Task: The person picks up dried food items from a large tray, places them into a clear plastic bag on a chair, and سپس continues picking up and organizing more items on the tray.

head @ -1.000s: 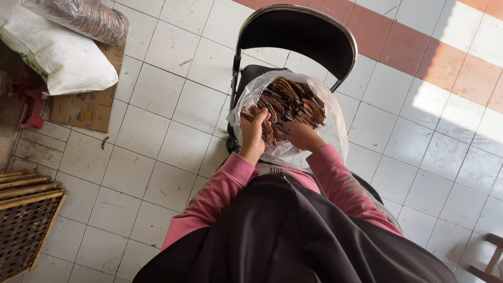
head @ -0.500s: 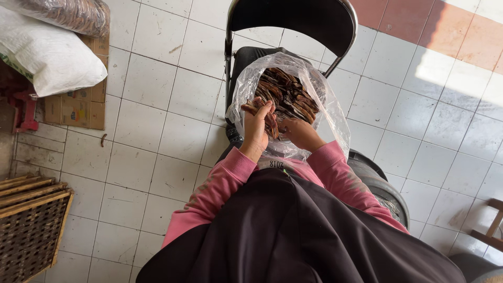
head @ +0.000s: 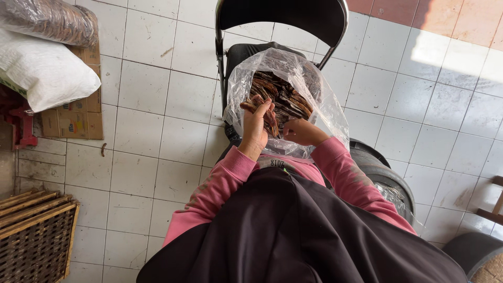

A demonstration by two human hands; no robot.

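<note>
While cut off by the left edge, woven basket [head: 34, 238] low in the corner, only its slatted top and one wicker side showing. Above it, white sack [head: 44, 73] lying on flattened cardboard [head: 78, 118], with a clear bag of brown pieces [head: 52, 18] half out of view at the top; red object beneath the sack too hidden to identify. Further right, left hand [head: 255, 128] closed around a small bunch of brown strips [head: 264, 112], fingers curled and mostly hidden behind the back of the hand. Just beside it, clear plastic bag [head: 314, 94] standing open on the seat of a black folding chair [head: 283, 21], chair back cropped at the top edge. Inside the bag, heap of dark brown strips [head: 285, 97], blurred by the crinkled plastic, exact kind hard to make out. Right hand [head: 301, 131] at the bag's mouth, fingertips tucked out of sight, so open or gripping cannot be told. Pink sleeves [head: 225, 178] and dark apron [head: 293, 230] filling the foreground. Far right, dark round tub [head: 387, 175] partly covered by the right arm, wooden piece [head: 492, 202] clipped by the frame.
</note>
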